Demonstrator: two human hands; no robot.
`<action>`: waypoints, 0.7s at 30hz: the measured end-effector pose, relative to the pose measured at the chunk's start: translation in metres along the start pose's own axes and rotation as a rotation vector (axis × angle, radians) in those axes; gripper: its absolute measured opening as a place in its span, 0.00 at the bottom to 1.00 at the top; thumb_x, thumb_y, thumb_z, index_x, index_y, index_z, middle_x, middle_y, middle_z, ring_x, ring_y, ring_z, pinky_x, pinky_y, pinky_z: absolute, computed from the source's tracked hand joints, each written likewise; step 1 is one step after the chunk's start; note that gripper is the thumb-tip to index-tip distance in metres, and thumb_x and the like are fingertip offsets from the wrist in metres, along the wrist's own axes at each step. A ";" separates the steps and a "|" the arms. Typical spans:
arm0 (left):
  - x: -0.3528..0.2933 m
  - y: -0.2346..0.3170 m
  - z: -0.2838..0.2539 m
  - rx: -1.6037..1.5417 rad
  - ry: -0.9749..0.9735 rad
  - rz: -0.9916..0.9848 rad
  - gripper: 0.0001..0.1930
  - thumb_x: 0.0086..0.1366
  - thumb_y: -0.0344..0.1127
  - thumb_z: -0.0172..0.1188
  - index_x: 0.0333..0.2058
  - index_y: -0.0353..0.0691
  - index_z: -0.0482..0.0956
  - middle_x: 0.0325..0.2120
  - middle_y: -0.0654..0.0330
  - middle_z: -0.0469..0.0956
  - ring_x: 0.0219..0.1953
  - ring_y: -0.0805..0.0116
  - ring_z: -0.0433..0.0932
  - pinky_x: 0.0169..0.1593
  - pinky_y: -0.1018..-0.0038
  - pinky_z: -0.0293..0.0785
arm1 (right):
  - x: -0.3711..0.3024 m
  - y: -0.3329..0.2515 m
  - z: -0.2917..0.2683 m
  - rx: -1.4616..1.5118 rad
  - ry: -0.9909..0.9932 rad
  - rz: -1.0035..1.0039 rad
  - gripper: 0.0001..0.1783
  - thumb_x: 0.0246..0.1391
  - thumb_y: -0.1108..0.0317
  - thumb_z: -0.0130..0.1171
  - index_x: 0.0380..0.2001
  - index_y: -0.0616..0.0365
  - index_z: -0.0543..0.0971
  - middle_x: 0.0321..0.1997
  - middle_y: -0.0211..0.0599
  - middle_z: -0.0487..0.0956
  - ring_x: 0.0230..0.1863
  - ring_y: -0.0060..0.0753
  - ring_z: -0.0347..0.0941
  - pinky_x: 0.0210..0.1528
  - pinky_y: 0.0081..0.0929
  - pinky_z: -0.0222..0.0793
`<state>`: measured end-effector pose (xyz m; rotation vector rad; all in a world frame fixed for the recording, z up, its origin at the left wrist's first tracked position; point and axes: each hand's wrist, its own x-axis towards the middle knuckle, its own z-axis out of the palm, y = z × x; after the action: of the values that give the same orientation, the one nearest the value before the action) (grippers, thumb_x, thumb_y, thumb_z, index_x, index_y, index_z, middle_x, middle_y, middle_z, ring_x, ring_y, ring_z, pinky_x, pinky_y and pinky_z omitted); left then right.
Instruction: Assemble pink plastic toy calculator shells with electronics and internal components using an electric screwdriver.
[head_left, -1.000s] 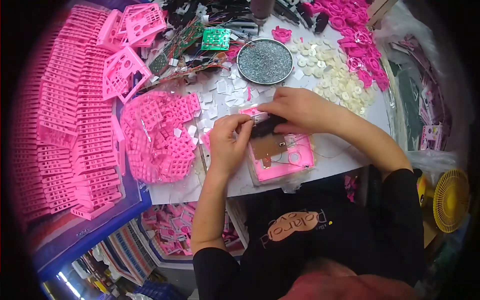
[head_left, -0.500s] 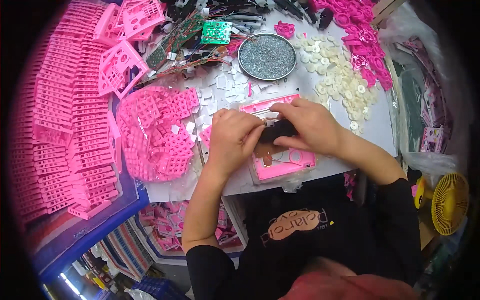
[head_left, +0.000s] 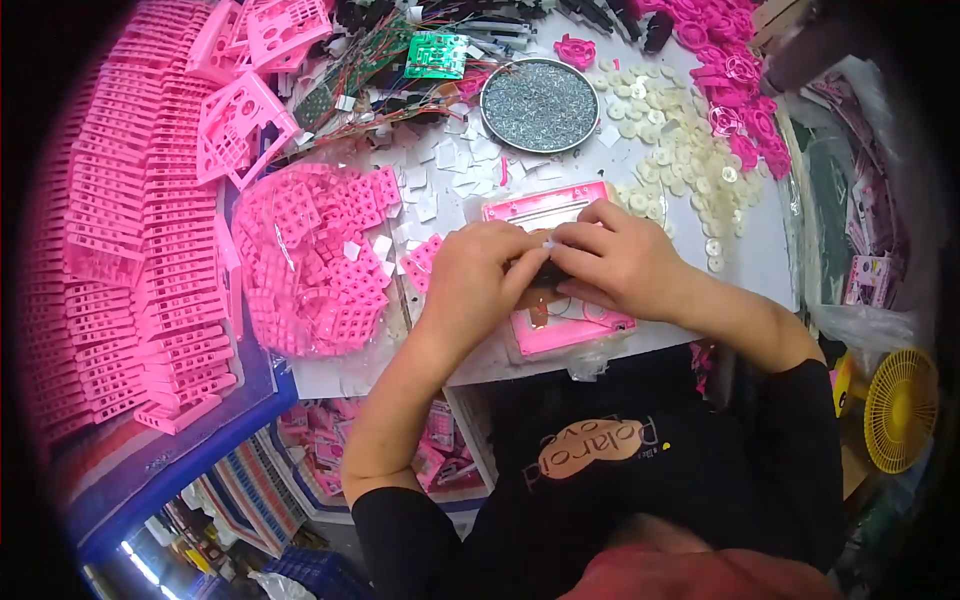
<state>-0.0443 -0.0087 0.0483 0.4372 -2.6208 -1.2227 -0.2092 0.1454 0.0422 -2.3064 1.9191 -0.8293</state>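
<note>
A pink plastic casing (head_left: 560, 337) lies in front of me, with a brown circuit board (head_left: 538, 314) and thin wires inside it. Above the casing, both hands meet over a black block-shaped part (head_left: 547, 275), mostly covered by fingers. My right hand (head_left: 630, 262) is curled round that black part from the right. Thumb and forefinger of my left hand (head_left: 482, 268) are pinched at its upper left edge. A small white bit (head_left: 549, 243) shows between the fingertips; what the left fingers hold is hidden.
A round dish of small screws (head_left: 540, 105) stands beyond the casing. Cream round pieces (head_left: 690, 160) spread to its right. Left are a bag of pink button pieces (head_left: 310, 260) and stacked pink casings (head_left: 180, 220). Wired green circuit boards (head_left: 436, 55) lie at the back; a yellow fan (head_left: 900, 410) stands right.
My right fingers have closed in toward the left fingertips, covering more of the black part. The left forearm has swung slightly outward. The casing stays nearly in place.
</note>
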 end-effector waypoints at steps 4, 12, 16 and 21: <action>0.009 0.001 -0.001 -0.083 -0.090 -0.176 0.10 0.62 0.35 0.66 0.34 0.32 0.84 0.28 0.54 0.83 0.28 0.66 0.81 0.34 0.71 0.76 | 0.001 -0.010 -0.003 -0.090 -0.028 0.028 0.19 0.42 0.65 0.67 0.41 0.54 0.78 0.39 0.29 0.77 0.44 0.36 0.73 0.32 0.28 0.76; 0.035 0.003 -0.009 0.016 -0.293 -0.246 0.12 0.59 0.36 0.66 0.33 0.30 0.84 0.24 0.54 0.83 0.26 0.69 0.81 0.34 0.70 0.77 | 0.011 -0.024 -0.018 -0.235 -0.228 -0.012 0.12 0.43 0.68 0.61 0.33 0.59 0.81 0.37 0.33 0.77 0.45 0.37 0.71 0.35 0.28 0.76; 0.043 0.010 -0.013 0.070 -0.352 -0.251 0.11 0.58 0.35 0.66 0.32 0.31 0.84 0.24 0.54 0.83 0.27 0.69 0.81 0.34 0.70 0.77 | 0.016 -0.009 -0.022 -0.103 -0.265 0.010 0.10 0.43 0.67 0.61 0.31 0.59 0.81 0.36 0.34 0.76 0.46 0.38 0.70 0.37 0.29 0.75; 0.047 0.003 -0.014 -0.031 -0.403 -0.257 0.10 0.57 0.34 0.66 0.32 0.31 0.83 0.23 0.55 0.82 0.26 0.70 0.79 0.35 0.71 0.76 | 0.014 0.002 -0.026 -0.108 -0.286 -0.075 0.12 0.45 0.66 0.60 0.32 0.61 0.82 0.41 0.36 0.77 0.47 0.39 0.71 0.39 0.33 0.75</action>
<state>-0.0842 -0.0331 0.0629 0.5915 -2.9421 -1.5745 -0.2207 0.1405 0.0690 -2.4127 1.8055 -0.3797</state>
